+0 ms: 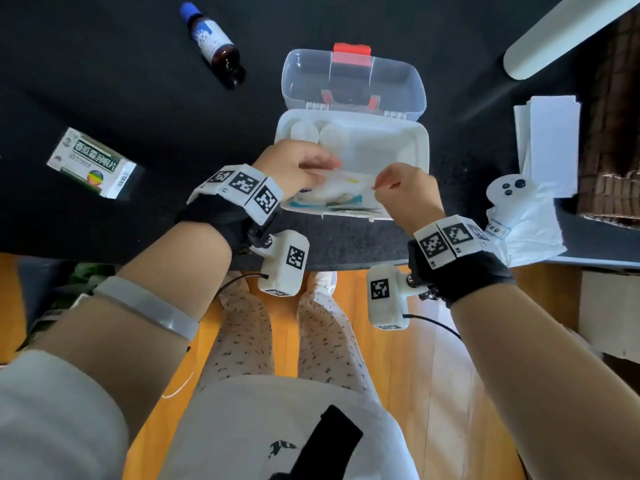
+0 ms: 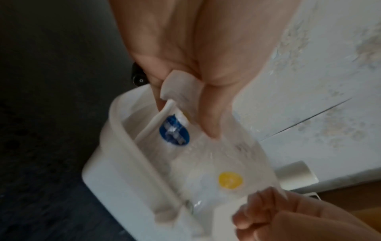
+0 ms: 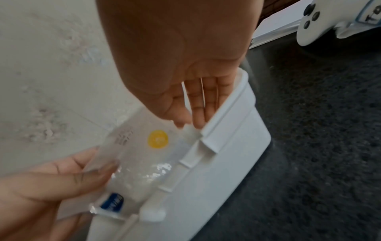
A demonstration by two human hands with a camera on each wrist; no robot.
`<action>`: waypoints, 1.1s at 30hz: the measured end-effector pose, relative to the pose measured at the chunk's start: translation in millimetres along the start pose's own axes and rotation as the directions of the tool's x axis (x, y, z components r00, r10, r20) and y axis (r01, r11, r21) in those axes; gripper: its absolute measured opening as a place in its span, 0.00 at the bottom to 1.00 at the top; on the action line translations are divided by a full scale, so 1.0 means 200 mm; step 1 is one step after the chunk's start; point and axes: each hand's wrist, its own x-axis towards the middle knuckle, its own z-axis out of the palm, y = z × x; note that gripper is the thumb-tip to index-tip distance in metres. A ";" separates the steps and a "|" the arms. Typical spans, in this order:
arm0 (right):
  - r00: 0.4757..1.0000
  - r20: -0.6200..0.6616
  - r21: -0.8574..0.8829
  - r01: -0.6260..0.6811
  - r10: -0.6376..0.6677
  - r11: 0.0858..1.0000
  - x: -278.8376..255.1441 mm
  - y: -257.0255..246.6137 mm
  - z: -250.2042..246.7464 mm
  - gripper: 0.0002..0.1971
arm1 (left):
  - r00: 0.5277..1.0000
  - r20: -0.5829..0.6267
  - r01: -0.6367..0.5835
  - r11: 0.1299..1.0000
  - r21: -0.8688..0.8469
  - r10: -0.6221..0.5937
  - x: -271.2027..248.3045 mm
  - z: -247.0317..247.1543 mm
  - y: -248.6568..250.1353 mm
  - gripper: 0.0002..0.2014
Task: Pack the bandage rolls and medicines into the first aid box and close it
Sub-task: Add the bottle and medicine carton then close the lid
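Taking the open first aid box [image 1: 420,147] as the landmark, well off to its left a green and white medicine carton [image 1: 91,163] is lying flat on the dark bench [image 1: 138,98], and up and to the left of the box a brown medicine bottle [image 1: 213,43] with a blue cap is lying on its side, both apart from the box. The box itself is sitting with its clear lid [image 1: 353,77] standing open behind it, a red latch [image 1: 351,53] showing at the lid's far edge, and white rolls [image 1: 304,131] are resting in its far left corner. At the near edge of the box both hands are holding one clear plastic packet [image 1: 341,188] bearing a blue label and a yellow dot: the left hand [image 1: 294,164] is pinching the packet's left end between thumb and curled fingers, and the right hand [image 1: 403,188] is pinching its right end with fingers curled. The packet is sitting over the near side of the box, partly inside the rim. To the right of the box a white controller [image 1: 509,188] is lying on a crumpled white cloth [image 1: 530,233], and beyond it a stack of white paper [image 1: 550,133] is lying
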 end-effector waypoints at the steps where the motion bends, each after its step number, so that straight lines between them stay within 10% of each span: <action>1: 0.999 -0.046 0.027 0.004 -0.003 1.000 0.00 -0.02 -0.02 0.10 | 0.999 0.052 0.000 0.998 -0.063 0.003 -0.01 -0.02 0.00 0.22; 7: 0.980 -0.137 0.159 0.164 -0.142 0.974 0.07 -0.36 -0.01 0.12 | 0.999 -0.036 -0.031 0.890 -0.455 0.016 -0.05 -0.23 -0.05 0.20; 11: 0.968 -0.080 0.169 0.247 -0.237 0.954 0.19 -0.66 0.14 0.11 | 0.963 -0.189 0.071 0.853 -0.516 -0.194 -0.07 -0.42 -0.22 0.11; 15: 0.955 -0.008 0.066 0.295 -0.295 0.953 0.35 -0.91 0.36 0.17 | 0.769 -0.486 0.361 0.909 -0.207 -0.416 -0.09 -0.63 -0.61 0.39; 18: 0.957 -0.024 -0.003 0.290 -0.290 0.957 0.47 -1.04 0.50 0.22 | 0.503 -0.581 0.688 0.703 -0.179 -0.640 -0.15 -0.71 -0.82 0.54; 20: 0.963 -0.039 -0.037 0.267 -0.268 0.963 0.54 -1.09 0.58 0.26 | 0.443 -0.606 0.691 0.682 -0.239 -0.661 -0.16 -0.70 -0.90 0.55; 33: 0.973 -0.207 -0.201 0.064 -0.106 0.978 0.80 -1.23 0.81 0.24 | 0.473 -0.488 0.728 0.638 -0.252 -0.733 -0.10 -0.74 -0.98 0.54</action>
